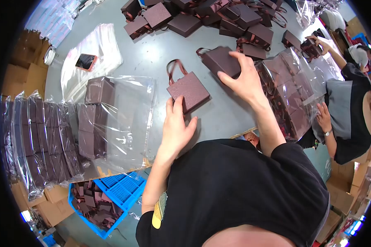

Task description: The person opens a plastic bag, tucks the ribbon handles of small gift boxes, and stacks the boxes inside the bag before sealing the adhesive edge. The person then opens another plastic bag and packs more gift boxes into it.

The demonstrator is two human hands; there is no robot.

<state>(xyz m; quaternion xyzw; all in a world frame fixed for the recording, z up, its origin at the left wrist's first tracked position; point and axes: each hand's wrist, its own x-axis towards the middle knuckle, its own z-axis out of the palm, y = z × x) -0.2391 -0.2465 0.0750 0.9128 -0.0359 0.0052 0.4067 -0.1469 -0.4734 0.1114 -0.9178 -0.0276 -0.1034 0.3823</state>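
A dark brown gift box (pixel 189 91) with a looped ribbon handle lies on the grey table. The fingertips of my left hand (pixel 176 127) rest on its lower-left edge, with the thumb apart from the box. To the right, my right hand (pixel 247 80) grips a second brown gift box (pixel 220 61) between thumb and fingers. That box is tilted, and its ribbon sticks out at the left; whether it touches the table I cannot tell. Left of my left hand, a clear plastic bag (pixel 130 119) lies with several brown boxes (pixel 92 129) in its left part.
A heap of brown boxes (pixel 185 24) spreads along the table's far side. Bagged boxes stand at the left (pixel 41 140) and right (pixel 290 92). A phone (pixel 86 61) lies on plastic bags (pixel 111 49). Below is a blue crate (pixel 123 193). A co-worker (pixel 340 107) handles boxes at right.
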